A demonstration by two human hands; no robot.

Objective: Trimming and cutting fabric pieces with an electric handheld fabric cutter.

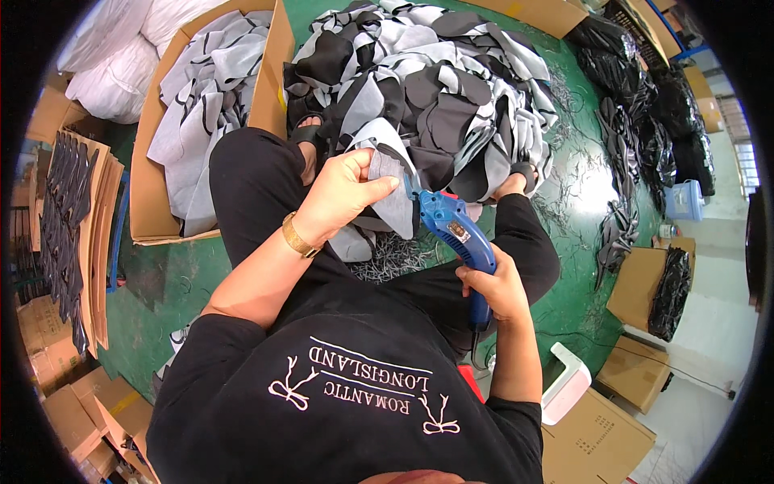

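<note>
My left hand (pixel 347 189) pinches a grey fabric piece (pixel 393 198) with a dark edge, held up between my knees. In my right hand (pixel 498 284) is a blue corded electric fabric cutter (pixel 458 230), fingers wrapped round its body. The cutter's head meets the right edge of the fabric piece; whether the blade is cutting cannot be seen. Just beyond my hands lies a big heap of grey and black fabric pieces (pixel 447 105). Thin dark trimmings (pixel 395 256) are scattered on the floor below the held piece.
At the left stands an open cardboard box (pixel 278 81) of grey fabric pieces, near white sacks (pixel 113 81). Black plastic bags (pixel 621 73) line the right side, with a light blue bin (pixel 684 200). A white stool (pixel 567 383) and cardboard (pixel 601 436) lie by my right elbow. The cutter's cord trails rightward.
</note>
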